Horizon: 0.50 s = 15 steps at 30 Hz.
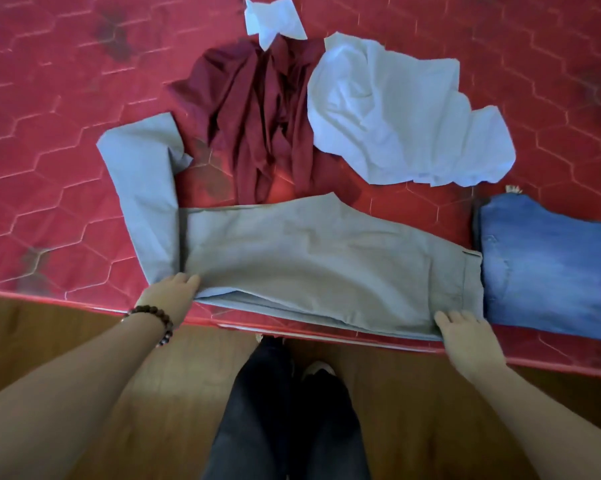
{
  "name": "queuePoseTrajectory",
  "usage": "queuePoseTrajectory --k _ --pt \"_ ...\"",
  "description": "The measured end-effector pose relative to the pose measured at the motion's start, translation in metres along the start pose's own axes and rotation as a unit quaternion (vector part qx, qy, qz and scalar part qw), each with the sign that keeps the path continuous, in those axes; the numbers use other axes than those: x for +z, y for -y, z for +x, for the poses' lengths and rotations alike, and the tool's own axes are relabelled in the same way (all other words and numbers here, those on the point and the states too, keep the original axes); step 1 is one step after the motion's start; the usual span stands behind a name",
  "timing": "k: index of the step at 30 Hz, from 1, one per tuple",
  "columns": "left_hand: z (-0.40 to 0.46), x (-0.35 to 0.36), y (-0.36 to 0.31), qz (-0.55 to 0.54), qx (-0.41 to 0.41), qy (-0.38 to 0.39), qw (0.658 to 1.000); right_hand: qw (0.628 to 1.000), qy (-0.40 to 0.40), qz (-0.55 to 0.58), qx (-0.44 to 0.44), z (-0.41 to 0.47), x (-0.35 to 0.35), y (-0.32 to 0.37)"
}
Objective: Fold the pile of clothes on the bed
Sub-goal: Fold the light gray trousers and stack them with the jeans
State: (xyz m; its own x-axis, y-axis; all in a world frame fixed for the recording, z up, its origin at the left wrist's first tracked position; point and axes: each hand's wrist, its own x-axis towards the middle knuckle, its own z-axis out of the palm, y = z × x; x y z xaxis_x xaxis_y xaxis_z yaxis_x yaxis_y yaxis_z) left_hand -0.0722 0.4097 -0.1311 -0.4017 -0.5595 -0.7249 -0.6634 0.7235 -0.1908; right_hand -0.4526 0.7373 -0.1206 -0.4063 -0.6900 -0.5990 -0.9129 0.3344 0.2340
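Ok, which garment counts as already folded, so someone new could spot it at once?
Start at the red mattress and follow its near edge to the right. Past the grey trousers held between the left hand and right hand lie the blue jeans. They alone form a neat denim rectangle; the maroon garment and pale blue shirt lie crumpled.

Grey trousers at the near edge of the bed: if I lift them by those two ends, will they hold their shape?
Probably not. The grey trousers look thin and floppy: the leg already bends limply away past the left hand. Lifted by both ends, with the right hand at the waistband, the middle would likely sag. The near edge overhangs the bed, so they may slide off.
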Motion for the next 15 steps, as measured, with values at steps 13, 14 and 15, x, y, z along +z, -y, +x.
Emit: queuePoseTrajectory --k 13,14,15 --pt "0.015 0.025 -0.113 -0.16 0.202 -0.165 0.952 0.966 -0.162 0.196 -0.041 0.034 0.007 0.098" --pt "0.019 0.031 -0.123 -0.142 0.199 -0.154 0.957 0.971 -0.147 0.183 -0.054 0.043 0.011 0.106" --pt "0.022 0.042 -0.127 -0.116 0.188 -0.138 0.966 0.976 -0.129 0.163 -0.062 0.051 0.018 0.109"
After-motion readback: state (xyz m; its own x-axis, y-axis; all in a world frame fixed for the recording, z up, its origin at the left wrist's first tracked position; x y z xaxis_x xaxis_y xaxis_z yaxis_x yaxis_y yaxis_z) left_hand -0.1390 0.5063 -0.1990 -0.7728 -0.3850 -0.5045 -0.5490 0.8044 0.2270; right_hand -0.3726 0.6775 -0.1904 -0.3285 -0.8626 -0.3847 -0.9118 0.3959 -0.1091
